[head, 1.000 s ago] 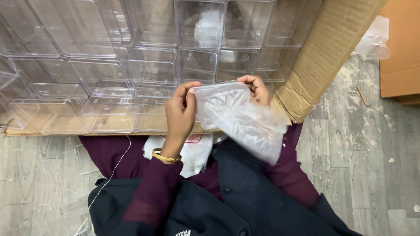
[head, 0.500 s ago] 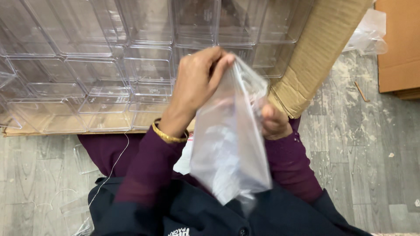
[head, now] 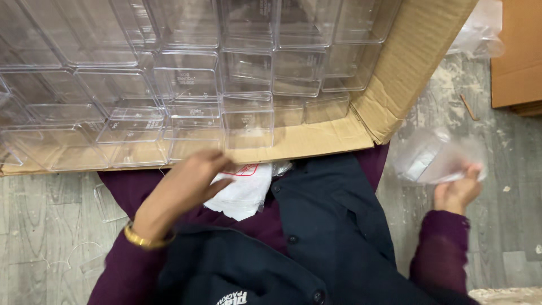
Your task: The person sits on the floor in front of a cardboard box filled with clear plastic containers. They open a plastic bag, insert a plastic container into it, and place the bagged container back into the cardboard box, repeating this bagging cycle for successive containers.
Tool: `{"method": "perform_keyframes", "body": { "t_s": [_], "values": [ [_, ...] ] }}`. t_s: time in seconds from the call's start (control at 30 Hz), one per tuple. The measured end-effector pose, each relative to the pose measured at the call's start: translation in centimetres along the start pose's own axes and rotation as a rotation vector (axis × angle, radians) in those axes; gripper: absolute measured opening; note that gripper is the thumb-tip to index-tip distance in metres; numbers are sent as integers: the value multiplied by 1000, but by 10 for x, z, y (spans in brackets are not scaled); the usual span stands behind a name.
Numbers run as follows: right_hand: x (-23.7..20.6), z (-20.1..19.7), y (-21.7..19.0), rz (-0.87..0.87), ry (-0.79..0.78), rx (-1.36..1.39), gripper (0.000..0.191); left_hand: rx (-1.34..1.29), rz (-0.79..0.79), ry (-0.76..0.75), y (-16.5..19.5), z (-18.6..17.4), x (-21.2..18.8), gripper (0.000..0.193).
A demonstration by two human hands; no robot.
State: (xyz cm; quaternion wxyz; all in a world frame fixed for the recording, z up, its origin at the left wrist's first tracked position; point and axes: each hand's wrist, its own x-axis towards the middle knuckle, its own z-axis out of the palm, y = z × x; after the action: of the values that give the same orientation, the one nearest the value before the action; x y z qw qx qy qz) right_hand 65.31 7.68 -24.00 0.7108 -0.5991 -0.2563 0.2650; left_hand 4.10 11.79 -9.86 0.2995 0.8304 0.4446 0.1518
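Right hand (head: 456, 192) clenched on crumpled clear plastic bag (head: 437, 157) | left hand (head: 183, 183) loose, fingers laid on white folded packet (head: 244, 191) with red-outlined label | clear plastic boxes (head: 186, 85) packed in brown cardboard carton (head: 406, 62)

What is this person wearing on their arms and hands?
Both arms are covered by long, dark maroon sleeves reaching the wrists. The left hand is bare, with a gold bangle round its wrist. The right hand is bare too, with no jewellery visible. A dark navy buttoned vest lies over the maroon top.
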Motion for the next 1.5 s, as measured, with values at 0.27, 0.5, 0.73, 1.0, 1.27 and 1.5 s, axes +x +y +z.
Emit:
{"method": "perform_keyframes", "body": {
  "t_s": [0.27,0.5,0.73,1.0,1.27,1.5],
  "values": [
    [36,64,97,425,236,235,52,123,-139,-83,-28,49,-69,31],
    [95,197,21,50,-448,425,45,289,-26,218,-23,59,-62,19],
    [-94,202,-75,-224,-366,72,21,110,-40,411,-24,40,-34,12],
    [-265,299,-84,-654,-1510,-481,23,42,-15,342,-23,36,-5,9],
    [-281,314,-51,-719,-1519,-786,15,-28,-41,363,-28,41,-2,8],
    [-299,312,-36,-817,-1454,-725,26,-57,-71,365,-36,45,-7,7]
  ]
}}
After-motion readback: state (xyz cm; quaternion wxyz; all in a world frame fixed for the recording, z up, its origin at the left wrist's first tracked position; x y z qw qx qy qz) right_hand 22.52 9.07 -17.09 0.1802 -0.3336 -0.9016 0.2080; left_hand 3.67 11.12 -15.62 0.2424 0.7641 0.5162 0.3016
